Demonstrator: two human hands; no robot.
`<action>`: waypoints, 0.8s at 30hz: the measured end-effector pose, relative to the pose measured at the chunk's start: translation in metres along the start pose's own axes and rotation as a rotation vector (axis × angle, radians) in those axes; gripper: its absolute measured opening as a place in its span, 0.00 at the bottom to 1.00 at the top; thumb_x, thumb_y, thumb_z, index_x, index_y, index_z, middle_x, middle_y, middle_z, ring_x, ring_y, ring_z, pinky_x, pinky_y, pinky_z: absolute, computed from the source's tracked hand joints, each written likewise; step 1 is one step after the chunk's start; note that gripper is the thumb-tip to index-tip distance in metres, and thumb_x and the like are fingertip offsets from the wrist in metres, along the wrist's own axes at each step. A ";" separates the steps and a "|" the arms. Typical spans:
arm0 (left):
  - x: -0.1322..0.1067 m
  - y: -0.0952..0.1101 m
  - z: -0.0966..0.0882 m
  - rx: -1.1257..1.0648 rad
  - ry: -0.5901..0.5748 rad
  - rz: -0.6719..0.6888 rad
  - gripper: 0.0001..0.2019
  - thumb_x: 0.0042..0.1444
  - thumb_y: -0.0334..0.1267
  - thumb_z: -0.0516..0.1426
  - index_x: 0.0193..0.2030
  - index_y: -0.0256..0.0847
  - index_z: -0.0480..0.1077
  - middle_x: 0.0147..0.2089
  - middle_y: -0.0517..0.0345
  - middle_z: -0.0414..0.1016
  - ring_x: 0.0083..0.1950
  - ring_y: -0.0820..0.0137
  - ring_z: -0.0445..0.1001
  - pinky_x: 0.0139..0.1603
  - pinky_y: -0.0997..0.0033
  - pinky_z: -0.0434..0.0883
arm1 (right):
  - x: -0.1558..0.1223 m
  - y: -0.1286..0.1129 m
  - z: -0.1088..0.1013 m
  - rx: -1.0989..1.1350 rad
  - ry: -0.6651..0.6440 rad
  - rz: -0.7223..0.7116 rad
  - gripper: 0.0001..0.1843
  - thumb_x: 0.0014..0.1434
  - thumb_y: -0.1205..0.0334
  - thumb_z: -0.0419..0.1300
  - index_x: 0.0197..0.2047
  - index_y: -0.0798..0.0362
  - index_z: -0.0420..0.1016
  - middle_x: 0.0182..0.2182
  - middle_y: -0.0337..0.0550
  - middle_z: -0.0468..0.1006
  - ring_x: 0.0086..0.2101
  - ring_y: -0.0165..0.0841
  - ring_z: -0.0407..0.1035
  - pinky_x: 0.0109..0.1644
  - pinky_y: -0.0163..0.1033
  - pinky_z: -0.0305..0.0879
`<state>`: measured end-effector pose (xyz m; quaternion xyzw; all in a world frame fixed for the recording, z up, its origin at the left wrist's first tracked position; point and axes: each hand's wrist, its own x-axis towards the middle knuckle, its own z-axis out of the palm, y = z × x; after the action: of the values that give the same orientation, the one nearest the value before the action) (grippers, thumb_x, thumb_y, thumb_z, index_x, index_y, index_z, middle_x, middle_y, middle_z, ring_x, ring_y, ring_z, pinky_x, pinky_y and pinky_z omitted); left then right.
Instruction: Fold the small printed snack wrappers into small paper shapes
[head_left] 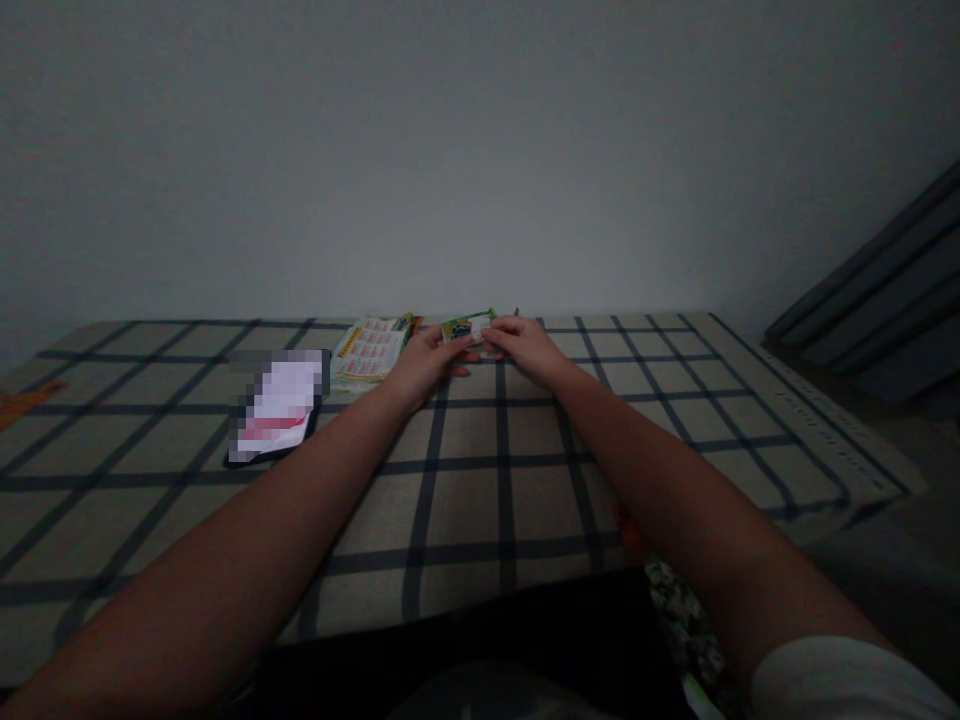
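Observation:
Both my arms reach far forward over a checked bedcover (465,500). My left hand (431,360) and my right hand (525,348) meet near the wall, and both pinch a small green-edged printed card (466,327) between the fingertips. The card is lifted slightly off the cover. Just left of my left hand lies a printed paper sheet (369,350) with orange and white boxes.
A dark flat item with a blurred white face (276,412) lies left of centre. An orange scrap (22,402) sits at the far left edge. A plain wall rises behind the bed. Dark slanted panels (885,300) stand at the right.

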<state>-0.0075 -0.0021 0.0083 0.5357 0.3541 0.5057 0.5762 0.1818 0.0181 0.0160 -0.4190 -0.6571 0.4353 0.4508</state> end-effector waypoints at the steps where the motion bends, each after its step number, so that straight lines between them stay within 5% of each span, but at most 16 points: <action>1: -0.001 0.000 0.000 0.007 0.015 -0.003 0.17 0.52 0.41 0.71 0.47 0.38 0.79 0.50 0.46 0.84 0.38 0.68 0.83 0.29 0.78 0.76 | 0.001 0.001 0.001 0.016 0.006 0.003 0.06 0.60 0.60 0.66 0.37 0.54 0.78 0.32 0.40 0.78 0.30 0.27 0.68 0.34 0.33 0.68; 8: 0.000 0.001 0.001 -0.021 0.051 -0.008 0.12 0.55 0.36 0.68 0.47 0.38 0.80 0.49 0.47 0.84 0.35 0.71 0.83 0.29 0.79 0.76 | 0.002 0.001 0.002 0.138 0.080 0.011 0.09 0.64 0.62 0.65 0.47 0.51 0.73 0.36 0.39 0.80 0.30 0.26 0.72 0.30 0.30 0.67; 18: -0.002 0.001 0.002 0.002 0.008 -0.041 0.15 0.50 0.36 0.72 0.44 0.36 0.80 0.47 0.45 0.83 0.40 0.67 0.82 0.35 0.75 0.77 | 0.003 0.000 0.001 0.072 0.091 0.027 0.03 0.63 0.64 0.64 0.38 0.53 0.78 0.31 0.40 0.79 0.29 0.27 0.70 0.31 0.31 0.69; 24: -0.002 -0.001 0.000 0.039 0.122 0.044 0.16 0.48 0.45 0.72 0.41 0.40 0.81 0.40 0.52 0.83 0.42 0.62 0.81 0.40 0.68 0.77 | 0.002 0.001 0.000 0.048 0.061 -0.002 0.03 0.62 0.63 0.65 0.37 0.53 0.78 0.30 0.39 0.78 0.28 0.27 0.68 0.33 0.32 0.70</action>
<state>-0.0080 -0.0037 0.0072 0.5226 0.3867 0.5429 0.5316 0.1813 0.0206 0.0157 -0.4207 -0.6328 0.4373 0.4810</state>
